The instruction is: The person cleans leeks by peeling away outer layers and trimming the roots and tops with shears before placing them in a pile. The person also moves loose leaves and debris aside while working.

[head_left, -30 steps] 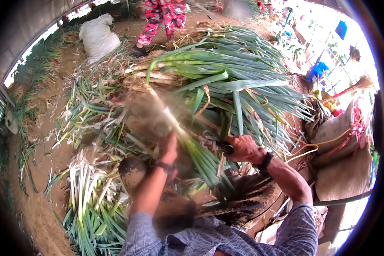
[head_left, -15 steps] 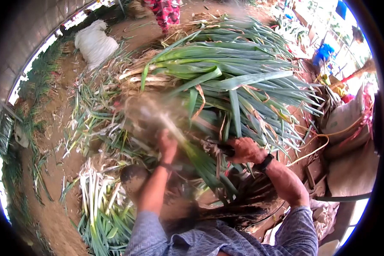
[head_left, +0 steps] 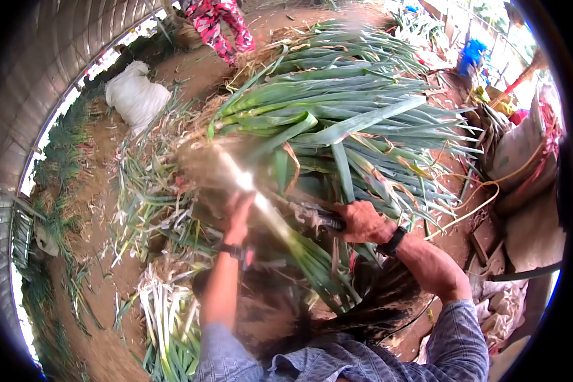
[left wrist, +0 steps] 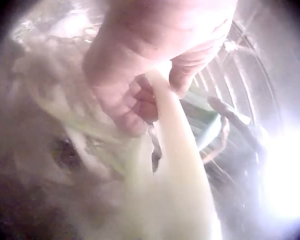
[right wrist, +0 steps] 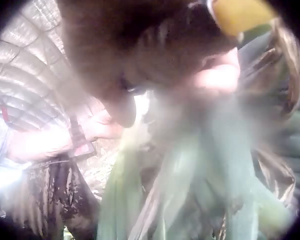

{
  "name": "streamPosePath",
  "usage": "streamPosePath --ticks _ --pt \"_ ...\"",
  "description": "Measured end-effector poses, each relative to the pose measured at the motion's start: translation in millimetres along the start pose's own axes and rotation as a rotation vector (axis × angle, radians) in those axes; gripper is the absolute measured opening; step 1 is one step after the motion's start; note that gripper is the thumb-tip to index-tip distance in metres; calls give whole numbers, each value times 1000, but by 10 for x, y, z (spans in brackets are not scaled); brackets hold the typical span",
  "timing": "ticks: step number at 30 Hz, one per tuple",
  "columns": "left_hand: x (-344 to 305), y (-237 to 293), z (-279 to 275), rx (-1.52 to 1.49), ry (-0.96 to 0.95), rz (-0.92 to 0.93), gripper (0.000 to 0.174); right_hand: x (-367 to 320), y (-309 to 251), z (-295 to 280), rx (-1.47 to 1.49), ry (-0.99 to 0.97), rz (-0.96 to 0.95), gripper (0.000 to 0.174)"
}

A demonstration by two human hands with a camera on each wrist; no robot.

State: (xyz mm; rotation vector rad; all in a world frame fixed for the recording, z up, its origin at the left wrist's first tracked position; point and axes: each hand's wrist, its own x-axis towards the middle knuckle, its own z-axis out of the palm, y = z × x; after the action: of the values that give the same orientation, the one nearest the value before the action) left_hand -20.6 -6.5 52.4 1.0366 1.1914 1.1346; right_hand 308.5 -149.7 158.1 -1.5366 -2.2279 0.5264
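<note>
A leek-like green onion [head_left: 275,223] slants across the middle of the head view, white shaft up and left, green leaves down toward the knees. My left hand [head_left: 237,213] is at its pale shaft; in the left wrist view, the thumb and fingers pinch a whitish stalk [left wrist: 182,145]. My right hand [head_left: 366,223] grips the black handle of a dark tool [head_left: 317,218], whose front end overlaps the onion. That tool's kind is hidden by blur. Green leaves [right wrist: 120,190] hang below the right hand in its wrist view.
A large heap of green onions [head_left: 363,95] lies just ahead. Trimmed stalks [head_left: 165,305] are bundled at lower left, with peeled scraps [head_left: 146,197] above them. A white sack [head_left: 137,95] and a person's patterned trousers [head_left: 219,28] are farther back. Sacks [head_left: 522,165] stand at right.
My left hand has shifted slightly up and left along the onion. The right hand keeps its grip on the tool. The head view has turned, and the person behind appears farther left.
</note>
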Motion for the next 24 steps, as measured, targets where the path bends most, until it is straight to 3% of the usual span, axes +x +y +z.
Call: streamPosePath --ticks 1,2,4,6,9,10,11,14,20,23,24 --pt "-56 58 49 39 -56 55 19 33 -3 32 -8 12 -9 58" --pt "-24 -42 45 128 32 100 18 63 -12 48 -17 22 -21 58" --pt "-120 -58 50 113 20 131 18 121 -41 69 14 20 -20 56" --pt "-342 224 161 43 -61 183 20 193 -76 96 22 21 -3 54" --pt "-468 208 139 132 -12 -103 22 266 -138 110 -22 13 23 51" --pt "-527 203 211 104 16 -118 22 276 -180 111 -51 2 6 50" --pt "-622 188 256 -9 -61 2 23 286 -210 112 -81 -10 -10 50" --pt "-702 152 409 316 -110 65 24 365 -230 103 -11 69 21 47" --pt "-714 43 595 199 -67 121 24 384 -299 25 83 166 50 43" --pt "-573 -54 467 219 56 179 25 344 -216 41 83 187 34 43" --pt "-528 -102 440 279 130 293 23 329 -173 57 61 151 39 43"
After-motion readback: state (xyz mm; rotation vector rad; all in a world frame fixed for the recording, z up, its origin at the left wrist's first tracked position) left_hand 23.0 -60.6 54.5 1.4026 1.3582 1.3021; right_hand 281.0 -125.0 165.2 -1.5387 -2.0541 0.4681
